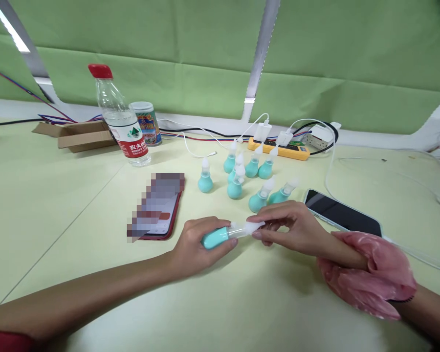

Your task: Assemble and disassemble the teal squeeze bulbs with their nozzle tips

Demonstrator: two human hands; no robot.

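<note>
The left hand [198,244] is curled around the teal rubber bulb of a small squeeze device with a clear plastic neck [223,233], gripping it so that it lies almost level just above the pale yellow tabletop [58,215]. The right hand [289,227] meets it from the other side, its fingertips [258,233] pinched on the translucent white tip [252,226] at the end of that neck. So both hands are closed on the same piece, bulb to the left and tip to the right, in front of the person near the table's middle.

Just behind the hands stands a loose cluster of seven more teal bulbs with white tips [238,178] (some upright, two at the near right tilted over). To the left of the cluster lies a red-cased smartphone [157,208], its screen blurred. A second phone with a dark screen [342,215] lies to the right, near the right wrist, which rests on a crumpled pink plastic bag [370,278]. Farther back stand a clear water bottle with a red cap [119,117], a printed tin can [146,122] just beside it, an open cardboard box [78,134], and a yellow power strip with white chargers plugged in [278,146].
</note>
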